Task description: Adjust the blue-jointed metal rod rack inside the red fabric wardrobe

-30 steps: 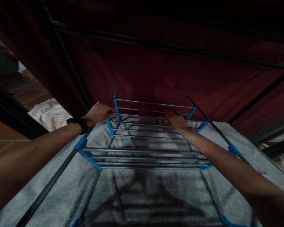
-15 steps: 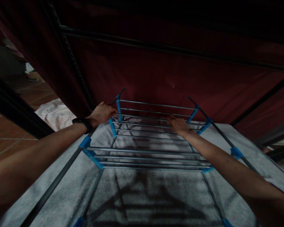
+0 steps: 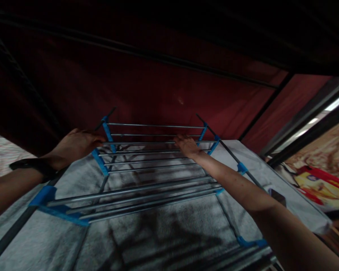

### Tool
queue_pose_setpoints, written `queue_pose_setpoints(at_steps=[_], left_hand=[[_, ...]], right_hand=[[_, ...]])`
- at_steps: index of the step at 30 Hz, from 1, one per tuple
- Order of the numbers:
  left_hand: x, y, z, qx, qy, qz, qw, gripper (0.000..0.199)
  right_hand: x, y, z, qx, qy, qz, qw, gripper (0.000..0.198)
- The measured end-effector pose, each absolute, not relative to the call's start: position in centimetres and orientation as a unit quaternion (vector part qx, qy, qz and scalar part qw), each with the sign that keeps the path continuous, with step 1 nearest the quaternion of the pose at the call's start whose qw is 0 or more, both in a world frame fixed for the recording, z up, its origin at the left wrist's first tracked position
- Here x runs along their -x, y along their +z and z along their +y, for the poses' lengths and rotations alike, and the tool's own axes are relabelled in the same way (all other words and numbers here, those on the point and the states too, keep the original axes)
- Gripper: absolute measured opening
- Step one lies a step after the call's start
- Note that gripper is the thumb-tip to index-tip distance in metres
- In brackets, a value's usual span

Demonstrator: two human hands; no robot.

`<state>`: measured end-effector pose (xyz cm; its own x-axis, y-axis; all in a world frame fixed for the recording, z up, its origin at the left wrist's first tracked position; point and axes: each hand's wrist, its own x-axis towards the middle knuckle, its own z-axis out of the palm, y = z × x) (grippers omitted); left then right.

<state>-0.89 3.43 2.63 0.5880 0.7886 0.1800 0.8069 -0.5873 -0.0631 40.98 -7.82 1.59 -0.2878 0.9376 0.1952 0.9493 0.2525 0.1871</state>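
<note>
A shoe rack of thin grey metal tubes (image 3: 147, 192) with blue plastic side brackets (image 3: 100, 162) lies over a pale grey cloth (image 3: 169, 222). My left hand (image 3: 79, 145), a black band on its wrist, is closed on the rack's left side, its fingertips by the end of a tube near the far shelves. Out on the far part, my right hand (image 3: 186, 146) has its fingers curled over a shelf tube, right of the middle. The undersides of both hands are hidden.
A dark red fabric wall (image 3: 158, 101) with black poles rises just behind the rack. To the right, a colourful red and yellow package (image 3: 322, 184) and a small dark box (image 3: 277, 196) are in view. Striped cloth (image 3: 5, 156) lies at the left.
My view has swung to the right, so the rack and both hands appear further left. The package and the small dark box have come into sight. Both hands keep about the same places on the rack.
</note>
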Motion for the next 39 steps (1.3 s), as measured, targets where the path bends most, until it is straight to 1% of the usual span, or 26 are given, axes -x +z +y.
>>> queue_pose_setpoints(at_steps=[7,16,21,24,29,31,33,35,37,39], left_hand=[[0.6,2.7,3.6,0.888,-0.050,-0.443,0.112,0.043],[0.4,2.5,3.3,0.888,-0.039,-0.443,0.116,0.047],[0.6,2.2,3.6,0.892,-0.081,-0.419,0.146,0.051],[0.5,2.4,2.9,0.885,-0.086,-0.433,0.145,0.049],[-0.2,3.4,1.1,0.877,-0.094,-0.460,0.102,0.044],[-0.2,3.2,1.1,0.875,-0.134,-0.457,0.087,0.044],[0.1,2.7,1.5,0.849,-0.180,-0.489,0.079,0.048],[0.4,2.1,2.1,0.818,-0.199,-0.539,0.021,0.050],[0.7,1.7,2.5,0.792,-0.199,-0.574,-0.054,0.046],[0.7,1.6,2.6,0.778,-0.199,-0.589,-0.094,0.043]], right_hand=[[-41.1,1.6,-7.9,0.595,-0.133,-0.793,0.014,0.029],[-41.5,1.4,-8.0,0.582,-0.136,-0.802,-0.003,0.031],[-41.5,1.5,-8.0,0.591,-0.145,-0.793,0.000,0.030],[-41.3,1.7,-8.1,0.593,-0.146,-0.792,0.004,0.031],[-41.4,1.3,-8.3,0.596,-0.154,-0.788,0.007,0.030],[-41.5,1.0,-8.1,0.595,-0.158,-0.788,0.009,0.030],[-41.5,0.8,-8.0,0.595,-0.162,-0.787,0.009,0.031],[-41.5,0.7,-8.0,0.595,-0.166,-0.787,0.008,0.032],[-41.5,0.7,-8.1,0.594,-0.172,-0.786,0.008,0.032],[-41.6,0.7,-8.2,0.591,-0.176,-0.787,0.010,0.031]])
